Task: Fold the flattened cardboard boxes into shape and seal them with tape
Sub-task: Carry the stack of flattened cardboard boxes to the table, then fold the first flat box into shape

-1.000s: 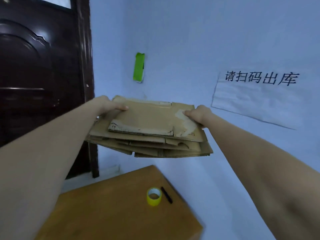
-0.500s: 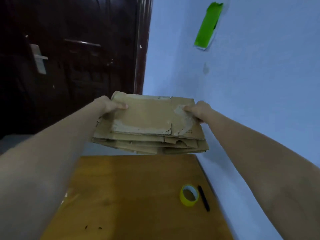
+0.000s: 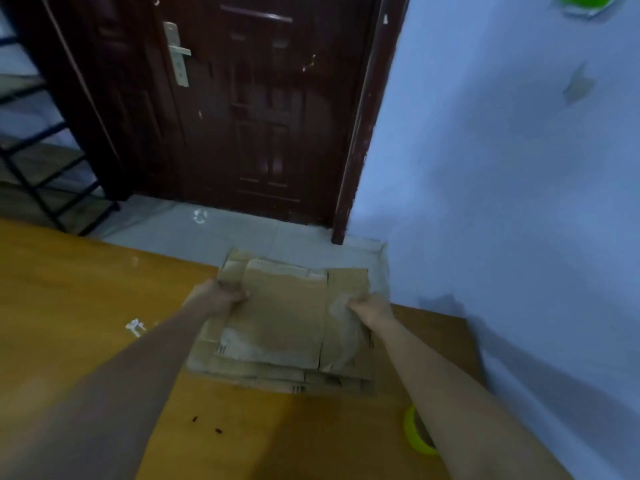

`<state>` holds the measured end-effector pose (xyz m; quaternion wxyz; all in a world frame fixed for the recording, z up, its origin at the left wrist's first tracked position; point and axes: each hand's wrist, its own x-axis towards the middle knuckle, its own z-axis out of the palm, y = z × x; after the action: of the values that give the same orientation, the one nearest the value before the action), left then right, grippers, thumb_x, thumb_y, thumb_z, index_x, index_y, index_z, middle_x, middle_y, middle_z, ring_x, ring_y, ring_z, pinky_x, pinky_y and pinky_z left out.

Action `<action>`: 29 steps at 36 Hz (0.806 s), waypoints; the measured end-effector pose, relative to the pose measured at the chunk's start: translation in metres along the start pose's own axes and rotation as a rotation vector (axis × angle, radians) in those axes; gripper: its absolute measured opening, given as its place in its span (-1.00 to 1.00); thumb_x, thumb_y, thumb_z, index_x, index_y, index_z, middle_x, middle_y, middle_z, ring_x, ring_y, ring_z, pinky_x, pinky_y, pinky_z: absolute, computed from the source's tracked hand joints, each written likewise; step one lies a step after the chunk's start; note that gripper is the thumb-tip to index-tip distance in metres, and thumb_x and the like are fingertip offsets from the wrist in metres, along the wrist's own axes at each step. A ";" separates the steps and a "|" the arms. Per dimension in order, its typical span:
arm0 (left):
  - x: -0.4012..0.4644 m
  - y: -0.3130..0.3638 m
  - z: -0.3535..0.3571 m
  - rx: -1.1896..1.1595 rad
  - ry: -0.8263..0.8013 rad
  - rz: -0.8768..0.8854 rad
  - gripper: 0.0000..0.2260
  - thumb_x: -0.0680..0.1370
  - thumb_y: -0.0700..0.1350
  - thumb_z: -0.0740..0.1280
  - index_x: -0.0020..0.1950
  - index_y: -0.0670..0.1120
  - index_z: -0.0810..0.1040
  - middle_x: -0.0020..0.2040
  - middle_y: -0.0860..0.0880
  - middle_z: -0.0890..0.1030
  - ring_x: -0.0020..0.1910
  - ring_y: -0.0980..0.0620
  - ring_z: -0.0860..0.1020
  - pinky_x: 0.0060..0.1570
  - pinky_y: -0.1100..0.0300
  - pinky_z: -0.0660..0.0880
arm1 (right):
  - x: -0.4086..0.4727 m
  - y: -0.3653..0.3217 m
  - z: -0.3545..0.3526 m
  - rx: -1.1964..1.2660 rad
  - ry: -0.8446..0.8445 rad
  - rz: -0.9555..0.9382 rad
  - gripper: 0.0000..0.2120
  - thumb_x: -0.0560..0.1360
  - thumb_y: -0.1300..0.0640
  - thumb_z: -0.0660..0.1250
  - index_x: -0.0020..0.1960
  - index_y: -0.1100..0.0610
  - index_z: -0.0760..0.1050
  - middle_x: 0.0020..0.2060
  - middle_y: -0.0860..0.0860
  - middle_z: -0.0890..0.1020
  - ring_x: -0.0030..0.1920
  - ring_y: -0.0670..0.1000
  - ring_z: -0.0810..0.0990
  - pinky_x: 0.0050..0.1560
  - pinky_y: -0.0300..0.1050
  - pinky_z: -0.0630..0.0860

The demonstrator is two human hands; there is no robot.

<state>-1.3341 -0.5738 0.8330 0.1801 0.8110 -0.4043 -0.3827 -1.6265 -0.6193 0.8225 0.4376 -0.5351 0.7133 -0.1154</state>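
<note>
**Two hands holding a stack of flat boxes over the table**

The boxes [image 3: 287, 317] are lying flat in a stack, top face looking up at the camera; the long way of the stack is running from near the person out toward the door [image 3: 242, 109]; the far end is sticking out past the table [image 3: 86, 306] edge, over the grey floor [image 3: 242, 237]; the near end is over the wood; the picture is blurry, so I cannot tell if the stack is touching the table or floating just above it.

The left hand [image 3: 218, 299] is gripping the left side of the stack near its far end, thumb on top, fingers tucked under; the right hand [image 3: 372, 310] is pinching the right side, thumb pressing on a pale worn patch, fingers curled under; the boxes are sitting between the two hands, with most of the stack reaching back toward the person.

The yellow tape [image 3: 415, 431] is lying on the table near the wall [image 3: 519, 202], partly hidden behind the right arm; it is well apart from the boxes.

Half a second ago the stack was up high in front of the door and wall; now it is much lower, down by the table; both hands are gripping the same spots as before; the pen by the tape is not showing any more.
</note>
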 end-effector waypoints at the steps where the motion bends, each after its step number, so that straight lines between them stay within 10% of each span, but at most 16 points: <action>1: 0.001 -0.003 0.002 0.002 0.001 -0.023 -0.34 0.45 0.13 0.42 0.39 -0.22 0.33 0.31 -0.20 0.45 0.24 -0.22 0.44 0.01 0.07 0.42 | 0.010 0.002 0.003 0.006 -0.010 -0.003 -0.66 0.53 -0.01 0.28 0.19 0.18 0.51 0.14 0.13 0.59 0.09 0.12 0.57 0.15 0.00 0.52; 10: 0.050 -0.037 0.026 -0.062 -0.035 -0.095 -0.31 0.43 0.13 0.44 0.42 -0.18 0.31 0.30 -0.17 0.45 0.23 -0.20 0.45 0.02 0.05 0.42 | 0.053 0.012 0.039 0.024 -0.095 0.132 -0.50 0.53 -0.03 0.30 0.37 0.21 0.38 0.26 0.13 0.51 0.21 0.15 0.52 -0.03 -0.12 0.43; 20: 0.112 -0.054 0.021 -0.041 -0.019 -0.031 -0.36 0.46 0.15 0.40 0.40 -0.14 0.28 0.27 -0.16 0.47 0.18 -0.21 0.48 -0.01 0.03 0.46 | 0.086 -0.003 0.079 0.221 -0.036 0.165 -0.52 0.52 0.07 0.34 0.39 0.15 0.36 0.30 0.08 0.50 0.27 0.13 0.49 0.29 0.03 0.42; 29: 0.149 -0.072 0.023 0.220 -0.156 0.071 -0.32 0.55 0.17 0.23 0.51 -0.19 0.12 0.46 -0.16 0.18 0.39 -0.22 0.25 0.34 -0.10 0.30 | 0.095 -0.016 0.120 0.222 -0.103 0.250 -0.50 0.53 0.06 0.31 0.42 0.16 0.34 0.34 0.10 0.46 0.31 0.14 0.44 0.32 0.05 0.39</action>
<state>-1.2583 -0.6477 0.7043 0.0713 0.7787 -0.4851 -0.3915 -1.5310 -0.6715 0.7140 0.5411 -0.3957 0.7338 -0.1105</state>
